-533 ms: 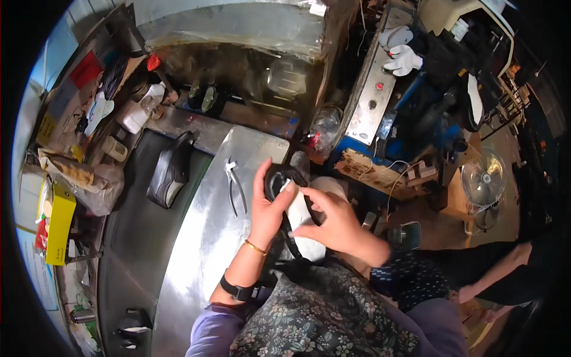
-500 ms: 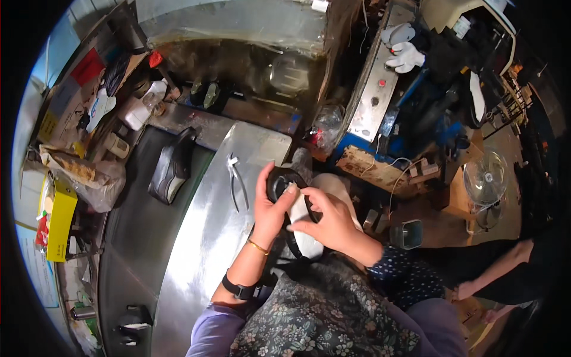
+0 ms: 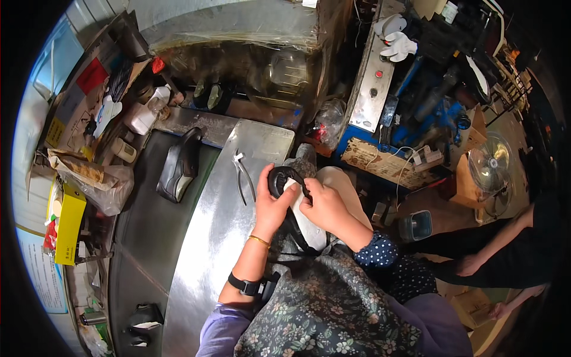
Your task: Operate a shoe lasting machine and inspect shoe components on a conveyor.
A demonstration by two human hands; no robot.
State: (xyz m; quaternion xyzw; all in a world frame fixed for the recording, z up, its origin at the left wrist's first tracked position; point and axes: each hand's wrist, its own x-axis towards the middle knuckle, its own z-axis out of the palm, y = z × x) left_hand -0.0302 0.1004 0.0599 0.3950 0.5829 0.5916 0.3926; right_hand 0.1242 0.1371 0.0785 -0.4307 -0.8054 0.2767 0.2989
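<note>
Over my lap a black shoe upper [image 3: 308, 229] is held with its white underside facing up. My left hand [image 3: 272, 207] wraps round its far end, thumb pressed on the white underside. My right hand [image 3: 328, 209] is closed at the shoe's right edge, fingertips pinching the black rim near the far end; its thumb is partly hidden. To the left of my left hand, metal pincers [image 3: 242, 177] with dark handles lie on the shiny metal table [image 3: 199, 256], touched by neither hand.
Beyond the metal table runs a dark belt [image 3: 140, 226] carrying a black shoe [image 3: 179, 165] and more shoe parts [image 3: 146, 318]. At the left stands a yellow box [image 3: 71, 229]. On the right are a machine panel [image 3: 372, 95], a fan [image 3: 492, 163], a plastic bin [image 3: 416, 226] and another person's hand [image 3: 470, 265].
My right thumb, apart from the fingers before, has drawn in toward them at the shoe's rim. The left hand keeps its grip. The whole view has shifted slightly; the other person's arm has moved.
</note>
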